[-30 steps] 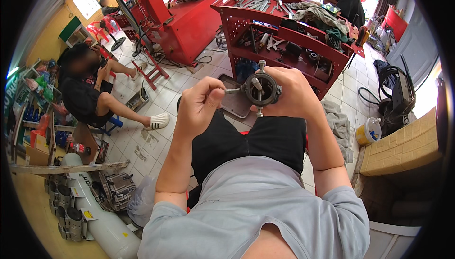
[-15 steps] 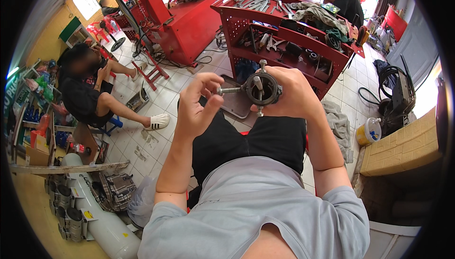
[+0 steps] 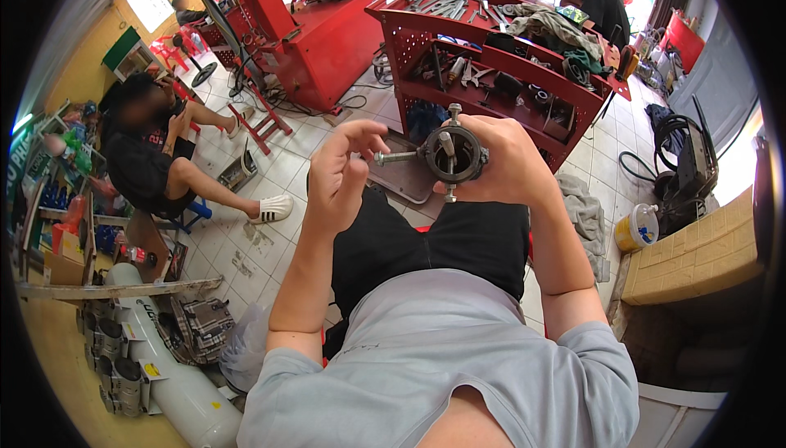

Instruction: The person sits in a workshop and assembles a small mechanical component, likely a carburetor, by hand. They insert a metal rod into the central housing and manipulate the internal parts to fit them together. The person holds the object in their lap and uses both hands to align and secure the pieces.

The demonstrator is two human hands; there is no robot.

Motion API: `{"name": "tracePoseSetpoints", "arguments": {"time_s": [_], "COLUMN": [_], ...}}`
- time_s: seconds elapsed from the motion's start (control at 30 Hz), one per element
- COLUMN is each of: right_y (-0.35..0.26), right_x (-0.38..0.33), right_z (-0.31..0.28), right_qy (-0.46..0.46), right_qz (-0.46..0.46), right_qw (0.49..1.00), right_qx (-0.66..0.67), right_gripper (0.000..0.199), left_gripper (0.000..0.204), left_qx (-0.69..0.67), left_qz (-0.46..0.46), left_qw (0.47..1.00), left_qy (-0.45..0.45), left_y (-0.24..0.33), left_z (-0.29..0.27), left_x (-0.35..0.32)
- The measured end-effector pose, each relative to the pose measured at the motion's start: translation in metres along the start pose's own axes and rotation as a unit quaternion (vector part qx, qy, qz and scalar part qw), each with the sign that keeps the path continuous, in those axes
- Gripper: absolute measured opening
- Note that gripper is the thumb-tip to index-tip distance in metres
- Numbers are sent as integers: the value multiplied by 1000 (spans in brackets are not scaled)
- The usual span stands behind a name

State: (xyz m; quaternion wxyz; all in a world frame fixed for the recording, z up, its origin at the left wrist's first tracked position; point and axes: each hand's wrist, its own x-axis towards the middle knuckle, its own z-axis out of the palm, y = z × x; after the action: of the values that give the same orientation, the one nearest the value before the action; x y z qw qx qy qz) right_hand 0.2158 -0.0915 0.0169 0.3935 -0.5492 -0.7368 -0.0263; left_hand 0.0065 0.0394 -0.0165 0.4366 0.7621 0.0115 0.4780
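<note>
My right hand (image 3: pixel 508 161) grips a dark round metal ring part (image 3: pixel 453 153) with bolts sticking out of it at the top, bottom and left. My left hand (image 3: pixel 342 174) is just left of it, fingers loosely curled and apart, its fingertips close to the head of the left bolt (image 3: pixel 395 156) but not clearly gripping it. Both hands are raised above my lap, where I sit in black shorts and a grey shirt.
A red tool trolley (image 3: pixel 499 55) loaded with wrenches and rags stands just ahead. A red machine (image 3: pixel 319 30) is further back left. A person sits on a low stool (image 3: pixel 155 161) at left. A grey cylinder (image 3: pixel 172 382) lies at lower left, a yellow tub (image 3: pixel 634 231) at right.
My left hand has let go of the left bolt and opened, drawing slightly back. The right hand still holds the ring part in about the same place.
</note>
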Motion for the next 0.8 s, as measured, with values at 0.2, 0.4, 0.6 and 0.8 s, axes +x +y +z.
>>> {"name": "tracePoseSetpoints", "arguments": {"time_s": [0.2,0.4,0.6,0.8], "right_y": [2,-1,0,3], "right_x": [0,0,0,0], "right_z": [2,0,3,-2], "right_qy": [11,4,7,7], "right_qz": [-11,-4,-3,-3], "right_qw": [1000,1000,1000,1000], "right_qx": [15,15,5,9], "right_gripper": [44,43,44,47], "left_gripper": [31,25,31,38], "left_qx": [-27,61,-101,-37], "left_qz": [39,-25,-83,43], "left_qw": [997,997,991,998], "left_qy": [54,-33,-13,8], "left_y": [-3,-14,-5,-14], "left_z": [13,-6,6,6], "left_x": [-1,-8,-5,-2]}}
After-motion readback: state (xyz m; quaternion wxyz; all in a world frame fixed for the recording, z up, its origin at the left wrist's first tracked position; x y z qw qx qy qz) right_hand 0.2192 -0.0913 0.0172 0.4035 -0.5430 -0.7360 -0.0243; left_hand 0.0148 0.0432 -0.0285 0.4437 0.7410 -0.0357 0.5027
